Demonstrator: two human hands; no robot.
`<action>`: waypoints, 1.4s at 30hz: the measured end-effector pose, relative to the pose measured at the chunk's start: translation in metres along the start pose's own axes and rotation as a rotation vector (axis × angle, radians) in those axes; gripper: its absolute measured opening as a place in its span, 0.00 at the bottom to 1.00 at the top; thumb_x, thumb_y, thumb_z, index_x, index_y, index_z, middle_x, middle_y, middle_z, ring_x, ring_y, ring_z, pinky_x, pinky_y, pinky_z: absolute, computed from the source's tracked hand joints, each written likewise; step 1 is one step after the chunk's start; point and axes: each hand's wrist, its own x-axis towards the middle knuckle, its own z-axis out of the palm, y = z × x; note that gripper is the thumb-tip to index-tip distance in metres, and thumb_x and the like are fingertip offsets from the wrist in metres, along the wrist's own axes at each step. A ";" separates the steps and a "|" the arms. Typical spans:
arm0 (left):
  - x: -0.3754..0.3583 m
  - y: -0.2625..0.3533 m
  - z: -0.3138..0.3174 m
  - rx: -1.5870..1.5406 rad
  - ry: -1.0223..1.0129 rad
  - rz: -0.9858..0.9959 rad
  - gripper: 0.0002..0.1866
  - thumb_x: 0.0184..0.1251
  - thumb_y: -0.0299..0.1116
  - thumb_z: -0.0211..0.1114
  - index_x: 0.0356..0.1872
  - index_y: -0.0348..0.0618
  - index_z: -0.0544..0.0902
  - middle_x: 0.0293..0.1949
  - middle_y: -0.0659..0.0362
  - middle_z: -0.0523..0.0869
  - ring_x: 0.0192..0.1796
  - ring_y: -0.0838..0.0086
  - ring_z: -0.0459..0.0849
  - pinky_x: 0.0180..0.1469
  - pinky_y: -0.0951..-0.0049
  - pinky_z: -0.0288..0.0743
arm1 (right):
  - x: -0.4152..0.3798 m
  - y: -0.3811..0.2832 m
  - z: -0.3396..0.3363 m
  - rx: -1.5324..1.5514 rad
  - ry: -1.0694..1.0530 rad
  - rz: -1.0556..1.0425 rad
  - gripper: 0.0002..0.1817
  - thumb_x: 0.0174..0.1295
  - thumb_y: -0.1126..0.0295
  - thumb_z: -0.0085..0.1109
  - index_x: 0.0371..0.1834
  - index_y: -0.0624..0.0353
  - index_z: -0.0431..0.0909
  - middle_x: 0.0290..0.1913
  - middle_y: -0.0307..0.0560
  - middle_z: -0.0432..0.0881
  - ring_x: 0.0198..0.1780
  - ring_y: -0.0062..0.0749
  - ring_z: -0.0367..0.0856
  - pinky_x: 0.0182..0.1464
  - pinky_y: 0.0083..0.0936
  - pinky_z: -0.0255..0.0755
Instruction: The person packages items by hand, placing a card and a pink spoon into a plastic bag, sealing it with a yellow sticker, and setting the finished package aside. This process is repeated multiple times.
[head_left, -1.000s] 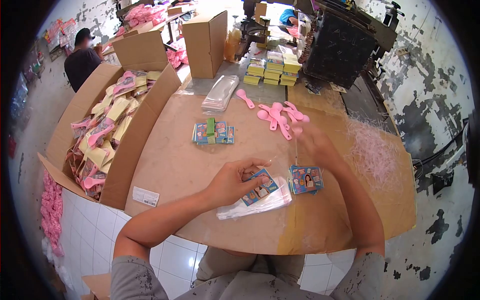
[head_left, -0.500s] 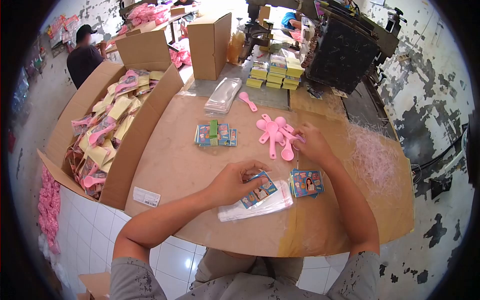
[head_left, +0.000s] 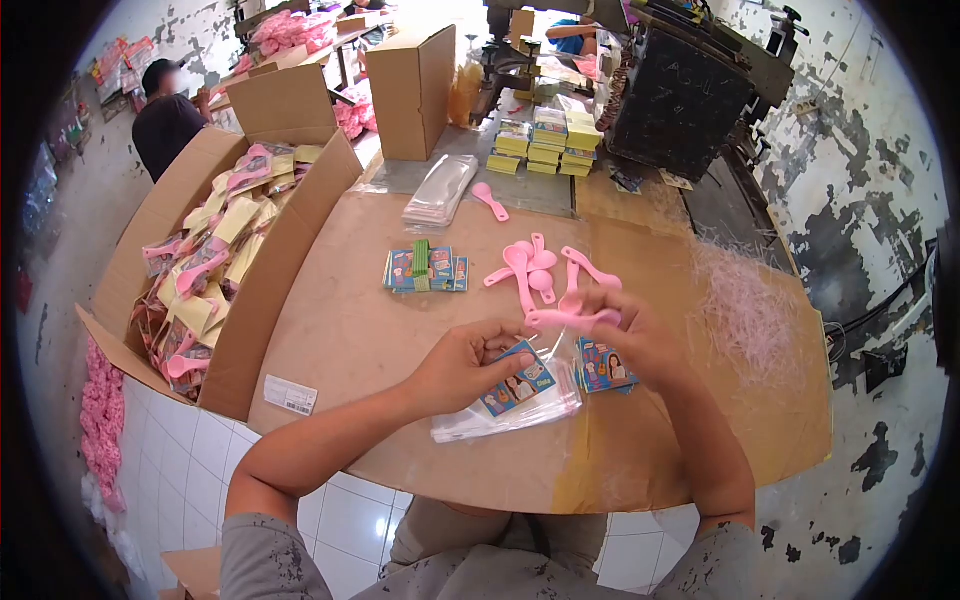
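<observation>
At the far left I am seeing a large open brown cardboard box (head_left: pixel 262 290) sitting against the brown board table (head_left: pixel 350 330), filled with bagged pink spoons and yellow cards. Further in, a small banded stack of printed blue cards (head_left: pixel 427 269) is lying flat on the table. My left hand (head_left: pixel 465 362) is resting on a pile of clear plastic sleeves (head_left: pixel 505 410), its grip pinching a printed blue picture card (head_left: pixel 520 380) that is lying on top of that pile. Just right of it, my right hand (head_left: pixel 640 335) is hovering above the table, its grip closing on a pink plastic spoon (head_left: pixel 572 319) held roughly level, over a second small stack of printed cards (head_left: pixel 605 365). Behind it, loose pink plastic spoons (head_left: pixel 530 265) are lying in a cluster. At the far right, pale pink shredded strips (head_left: pixel 745 310) are lying on the table.
</observation>
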 end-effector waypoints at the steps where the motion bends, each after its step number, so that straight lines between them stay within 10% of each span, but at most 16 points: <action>1: 0.000 -0.003 0.001 -0.002 -0.009 -0.012 0.21 0.80 0.25 0.65 0.69 0.35 0.76 0.50 0.57 0.91 0.49 0.81 0.88 0.46 0.82 0.82 | -0.005 0.001 0.005 -0.008 -0.024 0.025 0.13 0.65 0.74 0.65 0.51 0.64 0.85 0.43 0.43 0.87 0.49 0.24 0.83 0.52 0.26 0.77; 7: -0.005 0.006 0.005 0.005 -0.007 0.043 0.25 0.79 0.22 0.64 0.74 0.34 0.70 0.52 0.52 0.89 0.54 0.76 0.88 0.54 0.75 0.84 | -0.015 0.011 0.010 -0.550 -0.118 -0.190 0.13 0.64 0.73 0.66 0.51 0.65 0.85 0.41 0.40 0.86 0.45 0.24 0.82 0.51 0.27 0.78; 13: -0.006 0.010 0.006 0.061 0.045 0.036 0.30 0.75 0.23 0.69 0.75 0.38 0.70 0.44 0.56 0.91 0.45 0.82 0.89 0.44 0.81 0.82 | -0.013 0.012 0.011 0.253 0.153 -0.173 0.35 0.62 0.82 0.69 0.74 0.58 0.68 0.52 0.46 0.82 0.46 0.24 0.84 0.47 0.24 0.82; 19: -0.007 0.008 0.008 0.113 0.005 -0.041 0.20 0.77 0.24 0.67 0.67 0.33 0.80 0.50 0.56 0.91 0.48 0.83 0.88 0.44 0.81 0.82 | -0.013 0.012 0.022 0.108 0.139 -0.202 0.43 0.62 0.85 0.67 0.80 0.54 0.58 0.52 0.48 0.79 0.46 0.24 0.85 0.43 0.21 0.85; 37: -0.004 0.002 0.012 -0.061 0.027 0.028 0.18 0.82 0.31 0.63 0.65 0.31 0.80 0.45 0.60 0.92 0.45 0.86 0.86 0.46 0.81 0.81 | -0.026 0.039 0.037 -0.418 0.204 -0.432 0.22 0.71 0.76 0.66 0.65 0.62 0.73 0.58 0.49 0.80 0.54 0.32 0.86 0.52 0.29 0.79; 42: -0.003 0.014 -0.001 -0.056 -0.032 -0.079 0.17 0.81 0.32 0.65 0.64 0.36 0.80 0.45 0.58 0.93 0.46 0.83 0.88 0.49 0.78 0.81 | -0.015 0.012 0.029 0.048 0.024 -0.362 0.11 0.72 0.77 0.63 0.55 0.61 0.84 0.62 0.52 0.80 0.69 0.38 0.75 0.66 0.37 0.70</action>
